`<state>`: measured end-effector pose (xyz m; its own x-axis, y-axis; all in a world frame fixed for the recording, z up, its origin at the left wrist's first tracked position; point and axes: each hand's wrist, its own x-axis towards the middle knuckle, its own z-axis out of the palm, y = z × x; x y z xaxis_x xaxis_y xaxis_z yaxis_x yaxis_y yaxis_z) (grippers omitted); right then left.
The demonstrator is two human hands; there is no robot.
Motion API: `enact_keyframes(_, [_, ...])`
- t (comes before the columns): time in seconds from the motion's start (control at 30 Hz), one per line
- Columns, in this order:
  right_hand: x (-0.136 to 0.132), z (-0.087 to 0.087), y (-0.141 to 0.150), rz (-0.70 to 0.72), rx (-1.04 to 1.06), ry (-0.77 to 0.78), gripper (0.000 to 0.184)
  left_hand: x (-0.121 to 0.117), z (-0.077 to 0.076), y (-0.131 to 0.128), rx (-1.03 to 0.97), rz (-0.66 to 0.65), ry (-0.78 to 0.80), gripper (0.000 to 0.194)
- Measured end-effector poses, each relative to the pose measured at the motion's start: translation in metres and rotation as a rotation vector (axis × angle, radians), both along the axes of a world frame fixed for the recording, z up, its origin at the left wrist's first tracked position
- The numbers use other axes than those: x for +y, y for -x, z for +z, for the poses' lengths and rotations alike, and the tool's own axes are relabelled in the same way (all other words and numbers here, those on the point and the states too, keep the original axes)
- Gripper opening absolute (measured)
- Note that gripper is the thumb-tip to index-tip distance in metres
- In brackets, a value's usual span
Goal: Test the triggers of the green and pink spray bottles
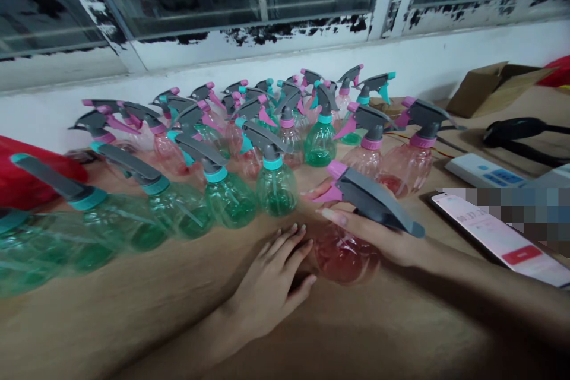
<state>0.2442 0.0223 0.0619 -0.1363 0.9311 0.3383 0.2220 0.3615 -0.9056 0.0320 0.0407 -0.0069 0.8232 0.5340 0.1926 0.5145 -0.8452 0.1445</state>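
My right hand (387,234) grips a pink spray bottle (345,258) around its neck, just below the grey spray head with its pink trigger and nozzle. The bottle's base is at the tabletop; whether it touches the wood I cannot tell. To its left, my left hand (271,285) rests low over the table with its fingers stretched out and nothing in them. The fingertips are close to the bottle's side. Beyond the hands, a green spray bottle (276,190) stands at the end of a row of green ones. Another pink spray bottle (407,163) stands behind my right hand.
Several more pink and green spray bottles crowd the wooden table (178,309) towards the wall. On the right lie a lit phone (494,237), a white device with blue buttons (485,172), a black strap-like object (516,130) and a cardboard box (481,92). Red plastic (40,172) is at left.
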Motion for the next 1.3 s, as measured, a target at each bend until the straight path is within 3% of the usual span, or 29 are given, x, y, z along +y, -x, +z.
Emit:
enact_keyframes(1.1, [-0.0005,0.0021,-0.0002,0.005,-0.036,-0.028,0.023,-0.0003,0.0015,-0.0005,0.005,0.001,0.009,0.044])
enact_keyframes(1.2, [-0.0011,0.0042,0.0000,-0.021,-0.101,-0.046,0.015,-0.0006,0.0001,0.0004,0.003,0.000,-0.013,0.044])
enact_keyframes(1.3, [-0.0019,-0.0002,-0.0023,-0.088,-0.182,-0.054,0.025,-0.0010,-0.0009,0.0009,0.013,0.000,-0.031,0.045])
